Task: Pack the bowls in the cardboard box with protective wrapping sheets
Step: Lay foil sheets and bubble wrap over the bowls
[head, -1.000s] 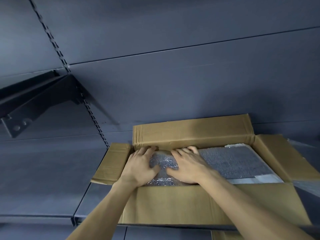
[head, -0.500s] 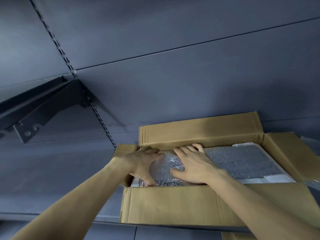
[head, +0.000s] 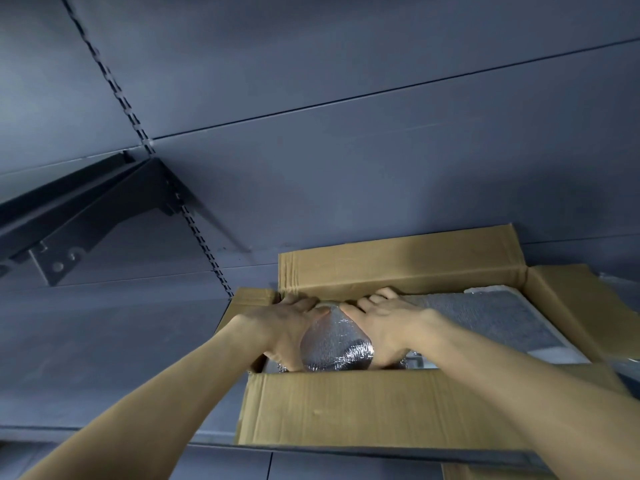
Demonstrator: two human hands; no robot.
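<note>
Hands cupped around a wrapped bowl in the box.
Wrapped bowl (head: 334, 344) is gripped by left hand (head: 289, 327) and right hand (head: 384, 323) at the left end of the cardboard box (head: 346, 407), beside a flat wrapping sheet (head: 491, 320).

One head-worn view looks forward and down, close over the cardboard box (head: 381, 407) (apparently shelf-level).

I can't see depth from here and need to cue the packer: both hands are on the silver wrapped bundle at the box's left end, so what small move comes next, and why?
Probably ease the wrapped bundle down until it seats, then let go. The left hand and right hand cup its sides inside the cardboard box, near the flat padded sheet, and its top looks about level with the front wall.
</note>
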